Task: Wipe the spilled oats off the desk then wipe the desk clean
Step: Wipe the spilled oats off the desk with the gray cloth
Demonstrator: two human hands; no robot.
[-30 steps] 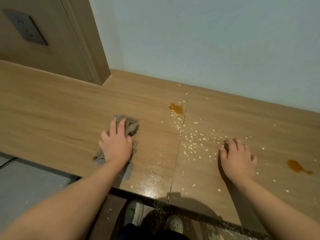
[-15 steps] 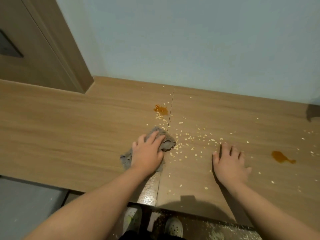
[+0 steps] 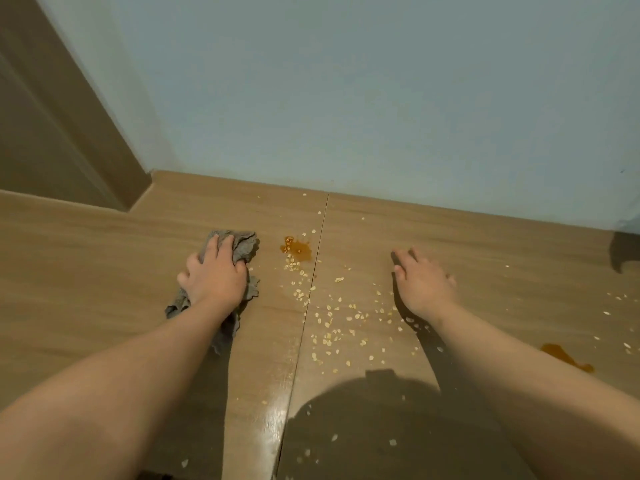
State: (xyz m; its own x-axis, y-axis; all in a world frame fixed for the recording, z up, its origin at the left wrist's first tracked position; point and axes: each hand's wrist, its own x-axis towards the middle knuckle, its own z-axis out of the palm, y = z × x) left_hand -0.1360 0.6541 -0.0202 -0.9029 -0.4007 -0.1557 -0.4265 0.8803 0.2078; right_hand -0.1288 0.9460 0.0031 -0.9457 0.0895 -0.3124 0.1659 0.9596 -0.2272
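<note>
My left hand [image 3: 216, 275] presses down on a crumpled grey cloth [image 3: 242, 245] on the wooden desk [image 3: 86, 258], its fingers curled into the fabric. Spilled oats [image 3: 332, 320] lie scattered right of the cloth, along the seam between the two desk panels and between my hands. An orange-brown sticky spill [image 3: 298, 250] with a few oats in it sits just right of the cloth. My right hand [image 3: 424, 282] rests flat on the desk, fingers spread, holding nothing. A second orange spill [image 3: 564, 356] lies by my right forearm.
A pale blue wall [image 3: 381, 98] backs the desk. A brown wooden panel [image 3: 62, 133] stands at the back left corner. More oats are strewn toward the right edge [image 3: 620, 299] and the near edge. A dark object's corner [image 3: 627, 251] shows at far right.
My left hand has slid the cloth back to the left and farther from me, away from the oats. My right hand has shifted away from me. The view has leaned in over the desk.
</note>
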